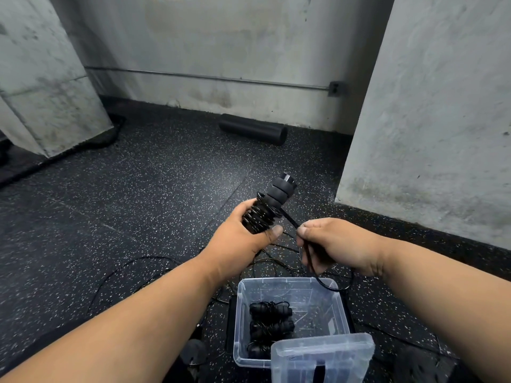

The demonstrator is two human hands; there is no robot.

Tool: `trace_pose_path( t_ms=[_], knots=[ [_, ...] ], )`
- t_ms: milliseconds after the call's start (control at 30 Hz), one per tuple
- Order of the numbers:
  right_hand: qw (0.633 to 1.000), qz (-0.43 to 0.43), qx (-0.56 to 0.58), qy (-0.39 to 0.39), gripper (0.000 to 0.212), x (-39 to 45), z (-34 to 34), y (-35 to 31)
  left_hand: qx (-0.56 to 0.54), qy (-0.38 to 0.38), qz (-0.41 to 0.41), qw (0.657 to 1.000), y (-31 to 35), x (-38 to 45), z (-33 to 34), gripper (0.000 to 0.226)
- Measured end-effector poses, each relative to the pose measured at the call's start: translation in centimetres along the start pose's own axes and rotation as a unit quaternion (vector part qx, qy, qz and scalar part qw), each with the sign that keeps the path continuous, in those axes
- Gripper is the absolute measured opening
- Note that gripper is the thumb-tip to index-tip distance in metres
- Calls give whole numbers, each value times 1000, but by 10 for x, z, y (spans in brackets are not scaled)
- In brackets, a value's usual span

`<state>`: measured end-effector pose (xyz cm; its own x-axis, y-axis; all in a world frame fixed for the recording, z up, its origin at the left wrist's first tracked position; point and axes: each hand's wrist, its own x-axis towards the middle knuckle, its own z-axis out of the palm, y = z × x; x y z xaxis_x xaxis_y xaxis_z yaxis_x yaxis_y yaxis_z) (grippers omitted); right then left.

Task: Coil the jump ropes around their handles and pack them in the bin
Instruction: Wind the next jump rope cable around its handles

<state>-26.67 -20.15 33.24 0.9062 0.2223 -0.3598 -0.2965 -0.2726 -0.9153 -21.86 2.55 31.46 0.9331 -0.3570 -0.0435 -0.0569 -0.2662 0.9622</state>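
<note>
The jump rope handles (272,205) sit at the centre of the frame, held tilted with the upper end pointing toward the upper right. The handles are black, with ribbed foam grip rings along the upper part and a capped end at the top. The lower part is wrapped in thin, glossy black cord turns lying close together.

The left hand (243,241) grips the wrapped lower part, fingers curled behind it and the thumb pressed across the front. A straight run of cord (289,221) leads from the wrapped section down and right to the right hand (334,244). The right hand pinches this cord between thumb and curled fingers; the cord continues out below the hand and drops in a loop over the far right corner of the bin.

The bin (341,308) is a clear plastic box in the lower centre of the frame, resting on the speckled black floor (110,217). Inside, along its left side, lie coiled rope bundles (269,324), black and stacked in a row; the nearest one is partly hidden. A clear lid (323,357) leans over the near right corner of the bin.

Loose black cord (132,268) trails across the floor left of and behind the bin. A black cylindrical roller (253,129) lies by the grey wall (221,37) in the upper centre.
</note>
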Motion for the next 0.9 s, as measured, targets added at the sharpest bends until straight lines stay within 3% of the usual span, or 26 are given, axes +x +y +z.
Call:
trace_pose_path(
  t_ms=[67, 133, 233, 433, 500, 667, 900],
  knots=[
    [1000, -18, -12, -14, 26, -1, 8, 1, -25, -2, -15, 1000, -1, -1, 3, 58],
    [993, -56, -99, -23, 20, -1, 13, 1, -75, -16, -28, 997, -2, -2, 8, 60],
    [972, -81, -220, -22, 24, -3, 10, -4, -150, -54, -57, 986, -5, -3, 12, 83],
    [931, -100, -347, -57, 34, -18, -6, -24, -90, -88, -18, 992, -7, -6, 9, 97],
    [936, -86, -333, -74, 30, -21, -4, -23, -105, -95, -18, 990, -9, -7, 12, 93],
    [964, -119, -227, -70, 14, -25, 2, -20, -180, -87, -10, 980, -5, -10, 19, 53],
    [926, -204, -316, -29, 10, -29, 1, -22, -247, -95, -21, 964, 3, -15, 26, 62]
  ],
)
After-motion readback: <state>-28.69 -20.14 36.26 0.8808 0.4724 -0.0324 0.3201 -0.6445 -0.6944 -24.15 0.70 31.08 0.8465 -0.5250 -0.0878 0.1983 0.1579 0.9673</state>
